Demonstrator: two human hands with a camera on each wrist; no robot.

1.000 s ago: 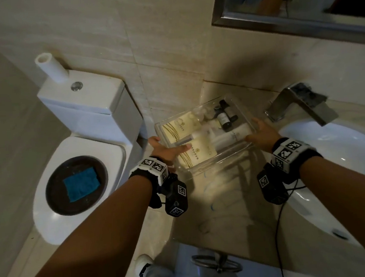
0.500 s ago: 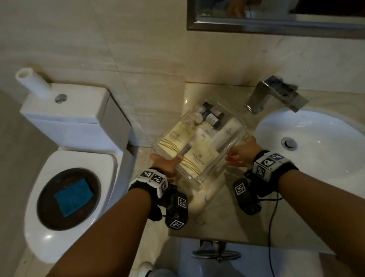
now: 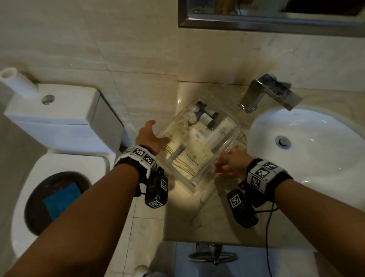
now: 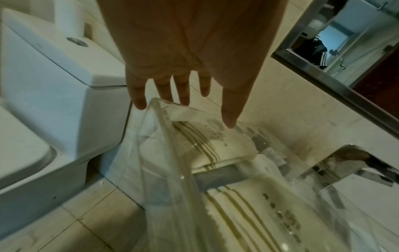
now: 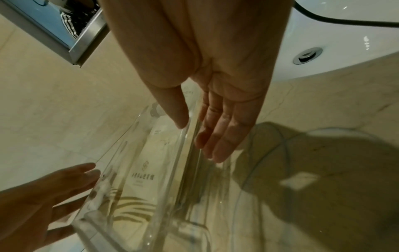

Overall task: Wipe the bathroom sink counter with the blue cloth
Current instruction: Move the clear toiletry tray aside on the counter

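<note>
Blue folded cloth (image 3: 60,199) lies unused on the toilet lid at left, no wiping begun, while both hands' straight fingers (image 4: 183,92) flank the clear plastic toiletries tray (image 3: 199,145) on the beige marble surface (image 3: 216,218).

Clear tray (image 3: 202,150) set lower on counter, left hand (image 3: 152,138) and right hand (image 3: 233,163) now opened
</note>
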